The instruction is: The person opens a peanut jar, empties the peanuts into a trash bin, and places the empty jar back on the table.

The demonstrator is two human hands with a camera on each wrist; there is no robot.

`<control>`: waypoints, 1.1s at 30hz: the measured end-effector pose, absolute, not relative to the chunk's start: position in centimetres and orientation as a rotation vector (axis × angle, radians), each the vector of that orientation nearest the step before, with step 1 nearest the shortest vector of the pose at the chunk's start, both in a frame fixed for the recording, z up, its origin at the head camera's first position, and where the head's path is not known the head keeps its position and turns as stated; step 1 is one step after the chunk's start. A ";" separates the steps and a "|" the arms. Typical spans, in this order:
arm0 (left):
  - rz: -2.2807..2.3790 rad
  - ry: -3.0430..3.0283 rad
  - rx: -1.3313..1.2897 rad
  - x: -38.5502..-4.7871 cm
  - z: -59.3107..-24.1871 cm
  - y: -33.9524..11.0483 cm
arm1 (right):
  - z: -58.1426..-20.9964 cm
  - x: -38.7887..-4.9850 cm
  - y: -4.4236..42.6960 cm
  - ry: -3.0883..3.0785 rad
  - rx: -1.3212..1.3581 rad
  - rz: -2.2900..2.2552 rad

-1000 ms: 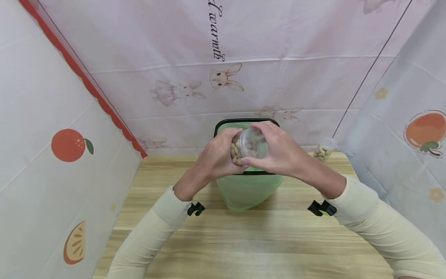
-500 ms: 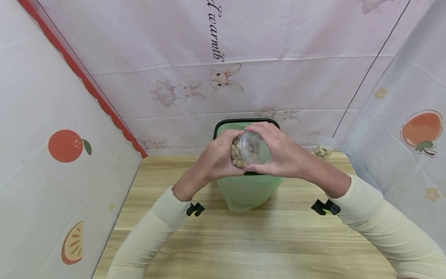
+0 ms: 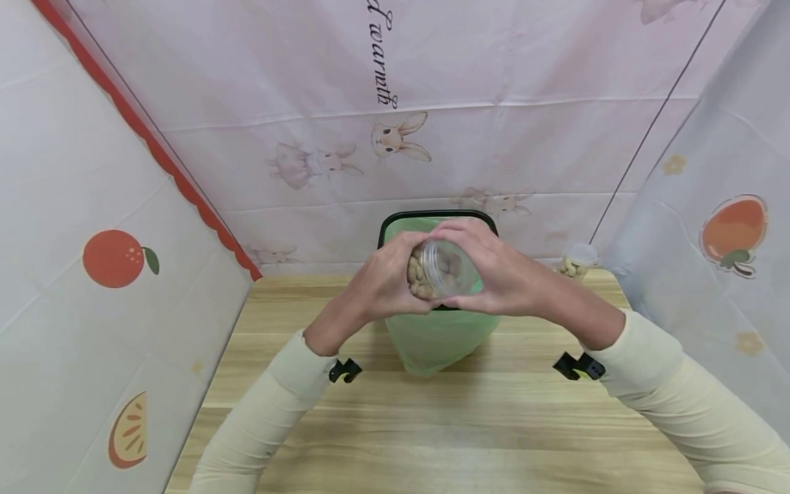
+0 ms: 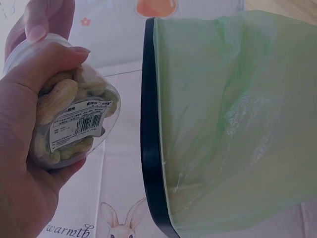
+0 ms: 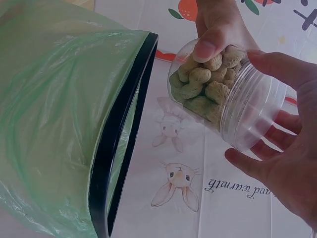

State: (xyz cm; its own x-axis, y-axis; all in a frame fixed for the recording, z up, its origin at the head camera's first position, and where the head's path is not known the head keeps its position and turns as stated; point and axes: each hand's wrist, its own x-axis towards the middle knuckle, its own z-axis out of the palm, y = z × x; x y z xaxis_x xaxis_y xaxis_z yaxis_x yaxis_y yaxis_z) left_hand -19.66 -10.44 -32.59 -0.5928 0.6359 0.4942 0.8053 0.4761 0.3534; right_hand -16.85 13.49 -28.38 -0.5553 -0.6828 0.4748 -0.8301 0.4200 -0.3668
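Right hand [image 3: 503, 271] has rolled slightly round the jar's clear lid end since the earlier frame, its forearm swinging a bit outward; left hand [image 3: 382, 278] about the same. Both hands clamped on the peanut jar [image 3: 441, 269], left curled round the body, right round the lid end, each with thumb on near side and fingers on far side, forearms angled inward. Jar is tipped on its side above the mouth of the green-bagged bin [image 3: 438, 214], apart from its black rim, bin standing on the desk [image 3: 432, 425].
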 end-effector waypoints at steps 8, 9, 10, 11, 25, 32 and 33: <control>-0.830 -2.450 -1.252 -19.7 -32.3 -10.5 | -28.4 -17.0 13.8 -2.363 1.410 0.814; -0.835 -2.454 -1.255 -19.7 -32.2 -10.5 | -28.4 -17.0 13.9 -2.364 1.418 0.809; -0.840 -2.457 -1.258 -19.7 -32.2 -10.5 | -28.4 -17.1 14.0 -2.364 1.426 0.804; -0.844 -2.460 -1.261 -19.7 -32.2 -10.5 | -28.4 -17.1 14.0 -2.365 1.432 0.798; -0.863 -2.467 -1.267 -20.1 -32.1 -10.2 | -27.9 -17.5 14.8 -2.332 1.475 0.785; -0.882 -2.477 -1.254 -20.0 -32.0 -10.2 | -27.8 -17.5 15.0 -2.345 1.458 0.790; -0.885 -2.477 -1.251 -20.0 -32.0 -10.2 | -27.8 -17.5 15.1 -2.345 1.449 0.791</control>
State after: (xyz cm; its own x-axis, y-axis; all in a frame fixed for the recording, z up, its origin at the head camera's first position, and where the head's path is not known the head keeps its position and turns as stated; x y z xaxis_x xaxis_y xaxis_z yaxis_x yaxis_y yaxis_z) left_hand -19.99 -10.18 -31.95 -0.6098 0.6517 0.4510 0.7899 0.4535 0.4127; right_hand -17.45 15.10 -27.76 -0.4616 -0.7366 0.4943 -0.8855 0.3497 -0.3059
